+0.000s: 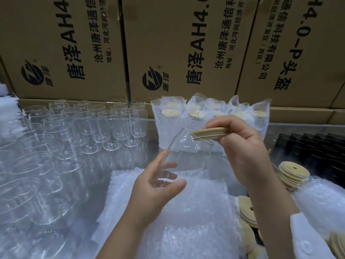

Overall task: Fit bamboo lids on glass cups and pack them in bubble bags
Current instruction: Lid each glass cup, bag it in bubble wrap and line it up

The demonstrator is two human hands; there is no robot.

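Empty cups (89,128) stand in rows at left. The left hand (155,186) grips the glass cup (188,156) at its base, with the long axis tilted and the mouth pointing up-right. The right hand (242,146) pinches the bamboo lid (211,132) at the cup's rim. Bubble bags (186,212) lie flat beneath. Packed cups (205,113) stand near behind. Spare lids (293,174) are stacked at right. The cartons (168,43) read "AH4.0".

clear glossy glass cup (188,154), matt bamboo lid (210,133), bubbly plastic bags (186,221)

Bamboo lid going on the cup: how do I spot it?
Under the cardboard boxes stand packed bubble bags. Just before them, the right hand holds the bamboo lid against a tilted glass cup. It's the only lid in a hand.
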